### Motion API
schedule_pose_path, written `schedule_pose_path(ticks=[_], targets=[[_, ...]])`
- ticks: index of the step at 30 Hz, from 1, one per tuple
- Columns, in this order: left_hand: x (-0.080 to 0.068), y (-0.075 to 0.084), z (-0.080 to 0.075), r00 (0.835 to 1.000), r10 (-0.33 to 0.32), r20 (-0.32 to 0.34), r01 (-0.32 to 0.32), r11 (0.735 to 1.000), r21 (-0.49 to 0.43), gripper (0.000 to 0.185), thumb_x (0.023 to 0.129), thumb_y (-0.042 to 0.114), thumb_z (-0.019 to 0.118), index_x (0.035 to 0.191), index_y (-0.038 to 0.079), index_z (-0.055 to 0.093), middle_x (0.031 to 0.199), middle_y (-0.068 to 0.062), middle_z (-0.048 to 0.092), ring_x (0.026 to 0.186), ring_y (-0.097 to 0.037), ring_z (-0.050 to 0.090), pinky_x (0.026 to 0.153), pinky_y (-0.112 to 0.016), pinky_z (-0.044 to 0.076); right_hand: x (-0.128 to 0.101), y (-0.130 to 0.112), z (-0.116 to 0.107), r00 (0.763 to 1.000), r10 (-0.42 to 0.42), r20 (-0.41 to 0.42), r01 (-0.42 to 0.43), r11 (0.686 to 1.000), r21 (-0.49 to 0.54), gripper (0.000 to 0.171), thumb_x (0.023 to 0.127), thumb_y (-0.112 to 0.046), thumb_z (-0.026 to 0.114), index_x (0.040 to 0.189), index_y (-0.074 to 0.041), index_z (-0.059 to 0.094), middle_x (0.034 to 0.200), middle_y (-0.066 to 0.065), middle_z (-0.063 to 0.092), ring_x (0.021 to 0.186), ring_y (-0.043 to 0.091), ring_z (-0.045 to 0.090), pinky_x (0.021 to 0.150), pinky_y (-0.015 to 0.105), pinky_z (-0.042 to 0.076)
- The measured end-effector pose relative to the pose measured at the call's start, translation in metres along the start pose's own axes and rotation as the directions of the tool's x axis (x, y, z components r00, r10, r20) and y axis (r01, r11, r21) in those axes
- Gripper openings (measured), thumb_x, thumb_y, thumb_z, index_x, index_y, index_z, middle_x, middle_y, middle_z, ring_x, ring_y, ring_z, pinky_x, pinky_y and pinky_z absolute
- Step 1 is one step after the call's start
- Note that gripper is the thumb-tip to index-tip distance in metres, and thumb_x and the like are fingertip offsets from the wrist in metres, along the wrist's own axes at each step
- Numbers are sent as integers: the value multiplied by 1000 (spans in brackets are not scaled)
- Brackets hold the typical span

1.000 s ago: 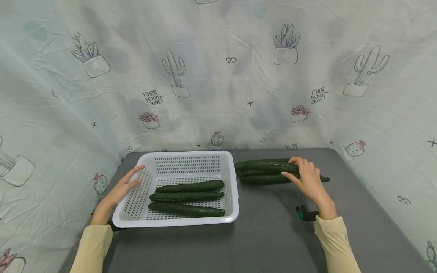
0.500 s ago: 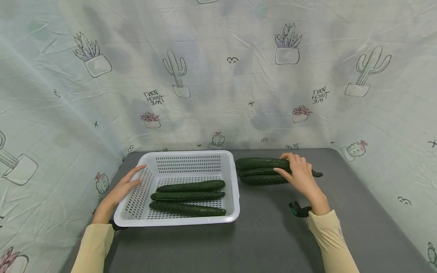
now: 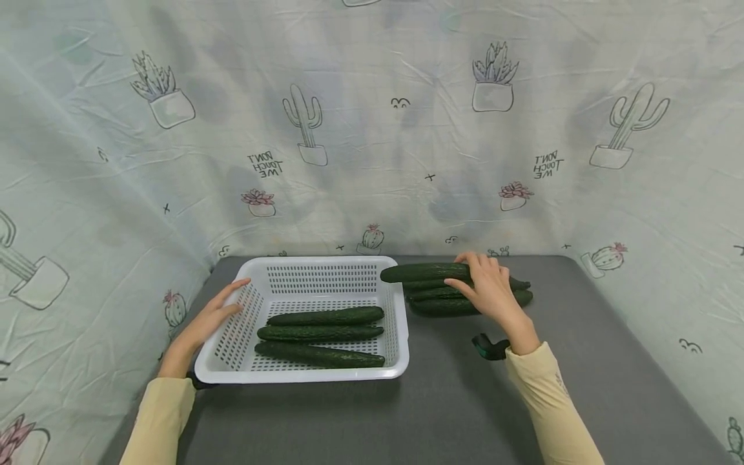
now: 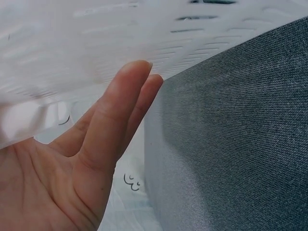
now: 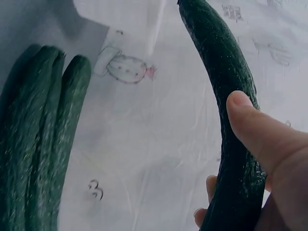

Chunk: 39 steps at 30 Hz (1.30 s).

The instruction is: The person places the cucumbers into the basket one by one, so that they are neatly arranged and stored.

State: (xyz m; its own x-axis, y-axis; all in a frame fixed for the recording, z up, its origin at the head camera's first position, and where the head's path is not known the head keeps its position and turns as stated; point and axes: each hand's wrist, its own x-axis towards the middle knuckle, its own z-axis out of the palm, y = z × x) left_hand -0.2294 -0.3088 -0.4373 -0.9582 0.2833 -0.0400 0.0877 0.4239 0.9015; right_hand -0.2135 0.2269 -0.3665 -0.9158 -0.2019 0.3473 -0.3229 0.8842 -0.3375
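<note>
In the right hand (image 3: 491,290), thumb and fingers curled round it, a cucumber (image 3: 424,272) hangs lifted, its far tip over the rim of the white basket (image 3: 325,263). A second ago it lay on the pile (image 3: 459,302) on the worktop (image 3: 442,400) — so one pick is done, the placing is not. Three cucumbers (image 3: 320,336) lie in the basket. The left hand (image 3: 212,316) rests flat-fingered against the basket's side. The right wrist view alone shows the thumb (image 5: 255,130) pressing the skin — the head view hides it.
</note>
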Motion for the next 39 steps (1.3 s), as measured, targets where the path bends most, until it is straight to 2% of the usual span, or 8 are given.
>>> schedule_pose_path(ticks=[8, 19, 26, 39], targets=[[-1, 5, 0, 1000, 10, 3, -10, 1000, 1, 57, 99, 13, 39, 150, 18, 14, 148, -29, 16, 111, -50, 47, 71, -43, 51, 12, -20, 8, 1000, -1, 4, 1, 1000, 7, 46, 85, -39, 65, 118, -11, 47, 110, 18, 51, 97, 36, 41, 81, 50, 27], [1, 3, 1, 1000, -16, -1, 16, 1000, -1, 57, 99, 13, 38, 150, 22, 14, 148, -28, 16, 110, -48, 49, 71, -43, 51, 23, -52, 17, 998, 23, 54, -22, 1000, -14, 47, 85, -44, 63, 117, -12, 49, 106, 16, 51, 92, 33, 40, 78, 47, 27], [-1, 2, 2, 1000, -26, -4, 26, 999, -27, 57, 99, 15, 39, 150, 23, 14, 147, -29, 18, 108, -48, 51, 69, -45, 52, 29, -75, 26, 999, 35, 41, -35, 999, 3, 46, 85, -42, 64, 116, -13, 49, 105, 15, 52, 91, 32, 41, 76, 45, 27], [-3, -1, 4, 1000, 12, -5, -12, 1000, 2, 56, 100, 15, 38, 150, 20, 14, 147, -30, 17, 110, -50, 49, 70, -44, 52, 40, -112, 47, 998, 24, 55, -25, 1000, 19, 46, 85, -44, 63, 116, -14, 47, 99, 12, 49, 83, 27, 37, 72, 41, 24]])
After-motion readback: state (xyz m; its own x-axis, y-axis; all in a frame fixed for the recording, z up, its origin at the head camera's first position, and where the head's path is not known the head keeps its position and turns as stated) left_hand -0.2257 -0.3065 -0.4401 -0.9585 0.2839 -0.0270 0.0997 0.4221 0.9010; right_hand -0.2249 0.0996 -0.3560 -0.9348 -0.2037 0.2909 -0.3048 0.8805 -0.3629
